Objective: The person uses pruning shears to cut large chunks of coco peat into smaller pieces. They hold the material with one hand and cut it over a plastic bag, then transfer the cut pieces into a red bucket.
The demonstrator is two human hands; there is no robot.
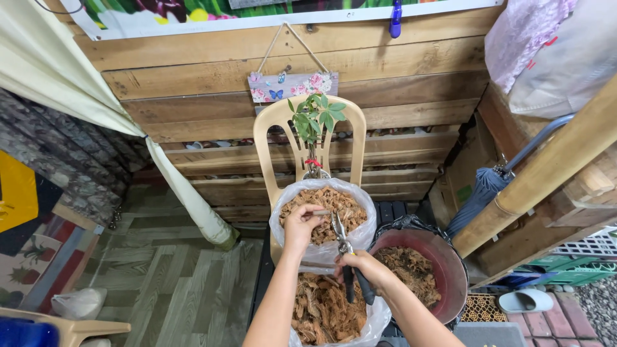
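My left hand (301,225) pinches a small brown chip over a clear plastic bag of brown bark chips (324,215) that rests on a beige plastic chair (277,132). My right hand (367,270) grips the black handles of pruning shears (343,247), blades pointing up toward the chip in my left fingers. A second bag of bark chips (321,315) lies below my arms. A small green-leafed plant (315,122) stands behind the upper bag on the chair seat.
A dark red bucket (443,270) with brown fibrous material sits at the right. Behind stands a wooden plank wall (193,96) with a floral hanging sign (292,85). A folded blue umbrella (482,193), a bamboo pole (553,167) and a cream curtain (186,193) flank the area.
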